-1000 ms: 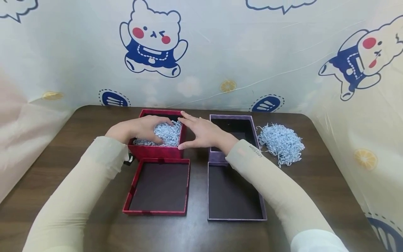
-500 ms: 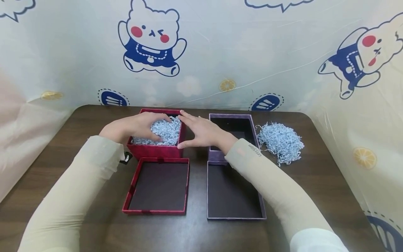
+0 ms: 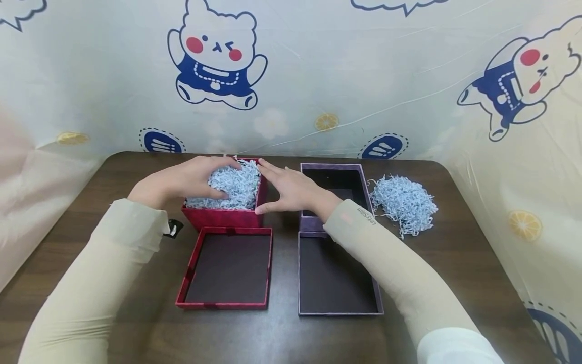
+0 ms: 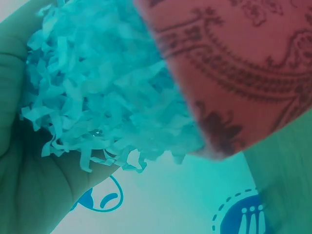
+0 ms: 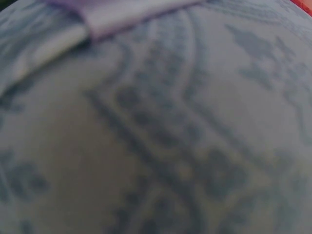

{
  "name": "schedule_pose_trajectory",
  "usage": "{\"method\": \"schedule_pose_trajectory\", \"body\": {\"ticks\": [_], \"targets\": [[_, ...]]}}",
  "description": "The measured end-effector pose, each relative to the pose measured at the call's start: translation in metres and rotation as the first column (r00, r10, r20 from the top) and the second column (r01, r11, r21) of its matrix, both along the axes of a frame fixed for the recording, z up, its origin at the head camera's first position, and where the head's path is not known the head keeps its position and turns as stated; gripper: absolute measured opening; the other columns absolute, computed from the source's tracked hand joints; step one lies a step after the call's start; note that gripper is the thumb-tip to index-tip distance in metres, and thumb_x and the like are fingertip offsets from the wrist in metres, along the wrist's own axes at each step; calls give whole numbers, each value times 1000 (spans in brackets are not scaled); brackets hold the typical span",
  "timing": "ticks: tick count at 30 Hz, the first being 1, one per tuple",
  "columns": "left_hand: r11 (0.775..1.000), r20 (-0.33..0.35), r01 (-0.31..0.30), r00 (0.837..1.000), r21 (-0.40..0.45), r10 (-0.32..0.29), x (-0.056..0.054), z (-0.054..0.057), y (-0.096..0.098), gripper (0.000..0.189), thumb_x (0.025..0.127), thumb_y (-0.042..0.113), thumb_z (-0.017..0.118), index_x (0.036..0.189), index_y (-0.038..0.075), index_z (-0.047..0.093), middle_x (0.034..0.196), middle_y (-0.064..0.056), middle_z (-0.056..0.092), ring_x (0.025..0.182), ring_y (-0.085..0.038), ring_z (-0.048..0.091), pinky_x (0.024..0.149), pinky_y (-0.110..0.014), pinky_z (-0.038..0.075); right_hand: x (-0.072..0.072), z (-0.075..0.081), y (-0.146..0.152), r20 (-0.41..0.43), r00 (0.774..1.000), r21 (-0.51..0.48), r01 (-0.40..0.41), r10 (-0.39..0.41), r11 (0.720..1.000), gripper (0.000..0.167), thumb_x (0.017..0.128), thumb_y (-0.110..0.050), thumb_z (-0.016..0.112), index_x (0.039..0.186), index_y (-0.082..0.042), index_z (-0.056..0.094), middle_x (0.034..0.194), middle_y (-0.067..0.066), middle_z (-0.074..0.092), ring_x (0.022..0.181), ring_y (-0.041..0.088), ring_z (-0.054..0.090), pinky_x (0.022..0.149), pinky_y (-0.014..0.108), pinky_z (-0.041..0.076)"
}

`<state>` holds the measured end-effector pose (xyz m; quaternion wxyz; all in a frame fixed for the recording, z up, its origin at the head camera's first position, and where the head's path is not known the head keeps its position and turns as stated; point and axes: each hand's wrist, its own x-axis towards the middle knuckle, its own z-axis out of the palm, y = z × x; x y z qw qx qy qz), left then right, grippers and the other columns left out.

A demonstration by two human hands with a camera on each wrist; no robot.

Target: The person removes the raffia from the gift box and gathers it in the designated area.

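Observation:
Pale blue shredded paper [image 3: 236,184] bulges up at the opening of a red box [image 3: 223,218] at the back left. My left hand [image 3: 186,178] curls round this clump from the left, thumb in front and fingers behind. In the left wrist view the shredded paper [image 4: 107,92] sits in the palm, with the patterned side of the red box [image 4: 243,63] beside it. My right hand [image 3: 295,190] touches the red box's right edge with spread, fairly straight fingers. The right wrist view shows mostly a blurred patterned surface, without the hand.
A purple box [image 3: 336,177], dark inside, stands right of the red one, partly behind my right wrist. Red lid [image 3: 225,306] and purple lid [image 3: 341,314] lie in front, insides up. Another heap of blue shredded paper [image 3: 404,205] lies at the right on the brown table [image 3: 454,242].
My left hand has moved up and to the left, and the shredded paper in it has risen, covering more of the red box's opening. My right hand stays at the box edge.

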<state>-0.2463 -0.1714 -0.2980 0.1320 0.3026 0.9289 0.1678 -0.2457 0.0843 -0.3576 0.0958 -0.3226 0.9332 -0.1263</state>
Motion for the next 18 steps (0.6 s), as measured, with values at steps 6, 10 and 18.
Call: {"method": "schedule_pose_trajectory", "body": {"ticks": [6,10,18], "targets": [[1000,-30,-3,1000,-11,2,4,6,-4,74,77,22,84,143,20,50,153,-16,45,139,-41,44,104,-63,43,0,1,0,-5,1000,-8,-10,10,1000,110,78,-79,56,161,-23,11,169,-6,5,154,17,20,126,47,17],[1000,-52,-1,999,-8,0,6,10,-8,74,78,20,83,144,18,49,152,-16,47,139,-41,44,104,-62,44,0,1,0,-7,1000,-10,-16,16,1000,110,78,-79,56,161,-22,11,169,-5,6,154,17,21,126,46,17],[1000,-50,-11,999,13,11,10,21,-12,74,79,20,83,144,19,49,152,-16,46,139,-40,44,104,-62,44,1,2,0,3,1000,-17,-8,8,1000,109,78,-77,57,161,-22,13,169,-4,8,154,18,22,126,46,16]]}}
